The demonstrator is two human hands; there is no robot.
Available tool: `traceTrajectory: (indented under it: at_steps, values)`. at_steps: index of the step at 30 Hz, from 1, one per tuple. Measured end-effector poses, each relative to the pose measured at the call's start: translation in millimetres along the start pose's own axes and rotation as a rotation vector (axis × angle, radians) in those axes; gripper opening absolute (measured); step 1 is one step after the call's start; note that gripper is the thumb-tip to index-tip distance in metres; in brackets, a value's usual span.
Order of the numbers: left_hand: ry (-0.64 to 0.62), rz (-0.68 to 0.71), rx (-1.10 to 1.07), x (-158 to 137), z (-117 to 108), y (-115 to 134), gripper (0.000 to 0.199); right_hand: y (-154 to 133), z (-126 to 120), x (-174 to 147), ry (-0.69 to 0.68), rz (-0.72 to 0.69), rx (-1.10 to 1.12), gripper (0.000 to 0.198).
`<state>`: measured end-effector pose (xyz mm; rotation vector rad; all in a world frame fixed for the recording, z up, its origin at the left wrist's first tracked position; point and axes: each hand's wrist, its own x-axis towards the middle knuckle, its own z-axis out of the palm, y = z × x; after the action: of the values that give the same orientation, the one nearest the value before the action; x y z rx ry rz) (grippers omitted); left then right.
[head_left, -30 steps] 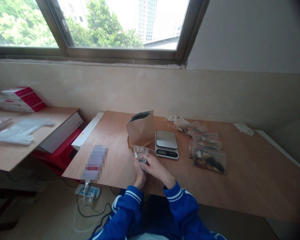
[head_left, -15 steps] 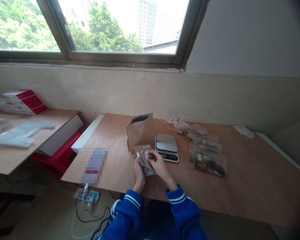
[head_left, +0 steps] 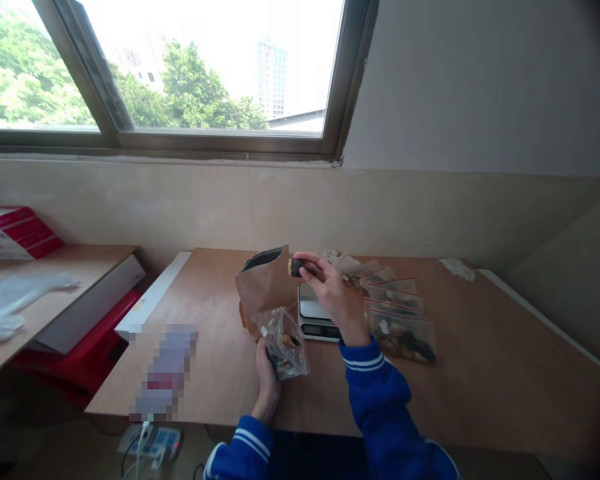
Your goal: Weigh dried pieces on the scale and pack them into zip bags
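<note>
My left hand (head_left: 269,377) is closed on the side of a clear zip bag (head_left: 286,357), whose mouth gapes open. Tan and dark dried pieces show inside it. Raised above the scale, my right hand (head_left: 330,283) pinches a dark brown piece with a tan end (head_left: 295,267), which looks like a dried mushroom. Behind the clear bag stands an open brown paper pouch (head_left: 265,287); its contents are out of sight. The kitchen scale (head_left: 313,305) lies partly under my right hand, its display dark.
Several filled zip bags (head_left: 405,339) lie overlapping right of the scale. A blurred-out phone-like object (head_left: 165,373) with a white cable rests at the left. White scraps (head_left: 457,269) lie at the back right. A side table (head_left: 100,257) stands across a gap, with a power strip (head_left: 155,441) below.
My right hand has left the clear bag and risen up and right, now with a dark piece in its fingers. The bag's mouth has opened wider. The camera view has shifted.
</note>
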<state>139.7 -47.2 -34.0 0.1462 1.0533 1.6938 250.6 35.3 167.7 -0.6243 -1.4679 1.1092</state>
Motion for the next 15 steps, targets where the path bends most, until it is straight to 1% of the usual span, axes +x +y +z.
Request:
traceTrajectory:
  at_steps: [3, 6, 8, 10, 12, 15]
  values:
    - [-0.005, -0.020, 0.006, -1.9, 0.0, 1.2, 0.040, -10.6, 9.1, 45.2, -0.129, -0.100, -0.089, 0.030]
    - [-0.011, -0.013, -0.007, -3.5, -1.5, 1.1, 0.037, -5.3, 20.0, 73.8, -0.188, -0.181, -0.243, 0.022]
    - [-0.015, 0.010, -0.011, -3.5, -3.0, 0.4, 0.036, 4.2, 26.3, 81.4, -0.241, -0.239, -0.389, 0.020]
    - [-0.031, 0.014, -0.005, -3.1, -4.3, -0.2, 0.037, 16.0, 31.4, 82.1, -0.332, -0.273, -0.511, 0.023]
    - [-0.033, 0.010, 0.001, -2.4, -5.2, -0.5, 0.037, 27.3, 35.2, 79.6, -0.400, -0.271, -0.585, 0.027]
    - [-0.008, 0.033, 0.010, -0.8, -6.7, -1.5, 0.036, 35.6, 38.4, 76.9, -0.433, -0.270, -0.660, 0.029]
